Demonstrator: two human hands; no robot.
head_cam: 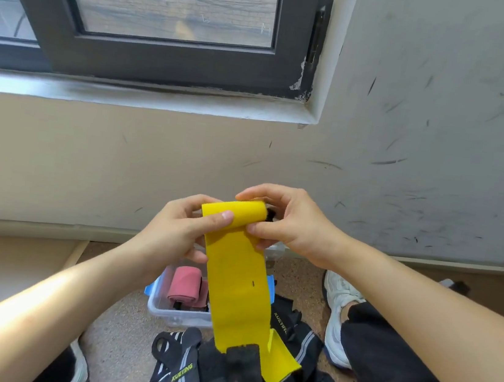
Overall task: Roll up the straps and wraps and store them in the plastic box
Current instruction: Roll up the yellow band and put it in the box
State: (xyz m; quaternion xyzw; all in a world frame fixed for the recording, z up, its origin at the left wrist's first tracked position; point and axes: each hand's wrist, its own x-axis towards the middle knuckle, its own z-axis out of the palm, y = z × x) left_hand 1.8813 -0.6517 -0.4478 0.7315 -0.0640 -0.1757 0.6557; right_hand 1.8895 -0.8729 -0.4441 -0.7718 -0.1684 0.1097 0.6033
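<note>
Now I am mid-roll on the yellow wrap: its top end is wound into a short tube between my fingertips, and the tail hangs straight down below them onto the black straps. My left hand pinches the tube's left end, thumb on the front. My right hand curls round the right end, fingers over, thumb under. The box sits below my fingers, a pink roll inside. Next, I judge, come tight, even turns.
</note>
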